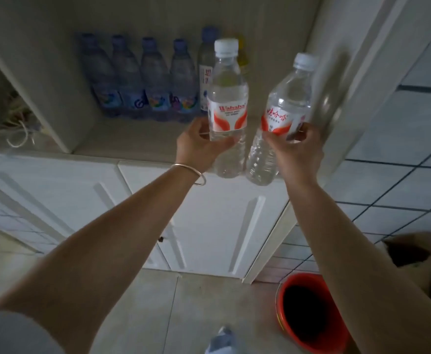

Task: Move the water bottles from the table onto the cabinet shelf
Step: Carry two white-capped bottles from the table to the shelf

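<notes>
Carry step: left hand [196,146] grips one bottle [227,108], right hand [296,149] another bottle [278,123], before shelf [132,141]. Next likely: set both upright beside standing row [143,80].

Dim tiled floor [401,180], white cabinet doors [209,221], perhaps a red bucket [311,310]

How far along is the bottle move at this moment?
Done: a row of bottles already stands at the back of the cabinet shelf. In hand: the left hand grips one clear bottle, the right hand another, both held just before the shelf. Left: setting these two down; the table is out of view.
</notes>
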